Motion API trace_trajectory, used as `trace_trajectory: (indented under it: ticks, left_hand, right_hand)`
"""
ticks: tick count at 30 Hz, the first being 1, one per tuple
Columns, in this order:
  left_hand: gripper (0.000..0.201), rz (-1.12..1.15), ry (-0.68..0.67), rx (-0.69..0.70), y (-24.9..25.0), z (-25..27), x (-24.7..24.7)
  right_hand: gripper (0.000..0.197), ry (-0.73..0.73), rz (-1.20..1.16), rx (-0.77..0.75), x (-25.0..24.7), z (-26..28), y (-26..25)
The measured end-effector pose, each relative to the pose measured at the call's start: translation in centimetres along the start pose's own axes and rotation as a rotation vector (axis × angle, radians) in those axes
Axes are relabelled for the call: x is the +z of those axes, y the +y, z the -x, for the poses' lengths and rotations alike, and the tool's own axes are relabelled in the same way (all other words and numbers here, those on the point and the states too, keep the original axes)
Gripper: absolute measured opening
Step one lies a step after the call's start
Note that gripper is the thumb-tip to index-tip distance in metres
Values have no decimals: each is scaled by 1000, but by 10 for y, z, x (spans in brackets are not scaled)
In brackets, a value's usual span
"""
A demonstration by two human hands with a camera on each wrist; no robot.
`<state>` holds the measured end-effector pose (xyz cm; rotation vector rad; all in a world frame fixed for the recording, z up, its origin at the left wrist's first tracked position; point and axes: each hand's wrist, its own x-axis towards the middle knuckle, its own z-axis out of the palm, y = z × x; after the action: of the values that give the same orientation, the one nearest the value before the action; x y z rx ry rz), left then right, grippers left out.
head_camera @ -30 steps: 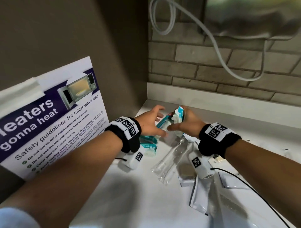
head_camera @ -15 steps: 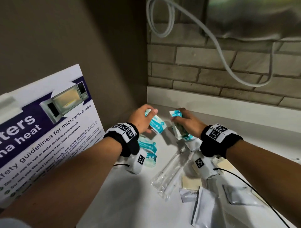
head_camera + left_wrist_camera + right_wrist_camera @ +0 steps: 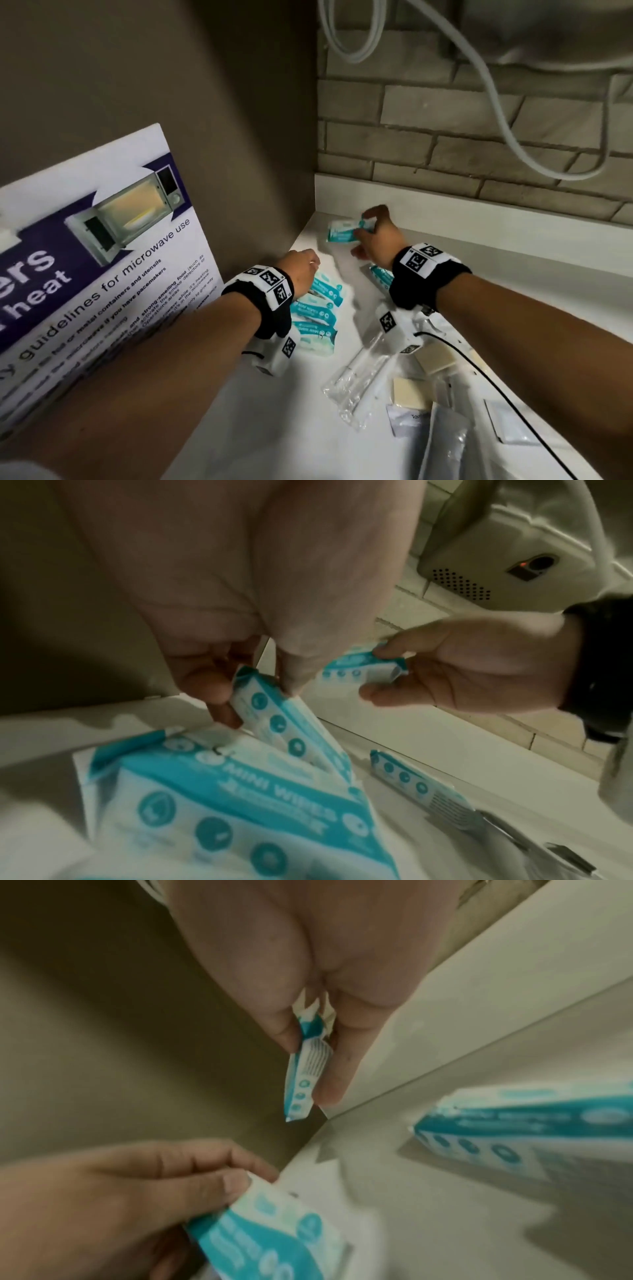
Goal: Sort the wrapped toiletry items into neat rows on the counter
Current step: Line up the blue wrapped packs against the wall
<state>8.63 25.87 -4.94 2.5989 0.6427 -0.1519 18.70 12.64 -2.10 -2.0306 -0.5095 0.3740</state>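
On the white counter [image 3: 445, 260], right hand [image 3: 375, 236] pinching a teal wipes packet [image 3: 346, 231] near the backsplash, left hand [image 3: 298, 270] gripping another packet [image 3: 327, 289] topping a row

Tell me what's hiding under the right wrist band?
Under the right wrist band a teal wipes packet pokes out, lying on the white counter. The band covers the rest of it.

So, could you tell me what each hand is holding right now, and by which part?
Each holds a teal wipes packet by one end: the right hand pinches its raised packet, the left hand the end of the top packet of the row.
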Motion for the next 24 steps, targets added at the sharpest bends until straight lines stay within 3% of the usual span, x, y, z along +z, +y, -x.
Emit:
trace_trajectory:
  ticks: [2, 4, 8, 11, 15, 19, 24]
  left_hand:
    - [32, -42, -10, -6, 1, 0, 0]
    - [36, -90, -12, -21, 0, 1, -2]
    - [52, -202, -103, -33, -5, 6, -3]
    - [66, -246, -145, 87, -4, 8, 0]
    - [65, -334, -290, 214, 3, 13, 0]
    - [61, -443, -332, 230, 2, 20, 0]
    - [61, -476, -330, 230, 0, 31, 0]
  right_hand:
    - [20, -58, 42, 81, 9, 0, 11]
    - [29, -121, 226, 114, 14, -1, 21]
    - [37, -213, 619, 19, 8, 2, 24]
    - [50, -182, 739, -6, -8, 5, 22]
    - [53, -241, 993, 106, -30, 9, 28]
    - [47, -296, 995, 136, -34, 8, 32]
    - [45, -315, 924, -49, -18, -2, 22]
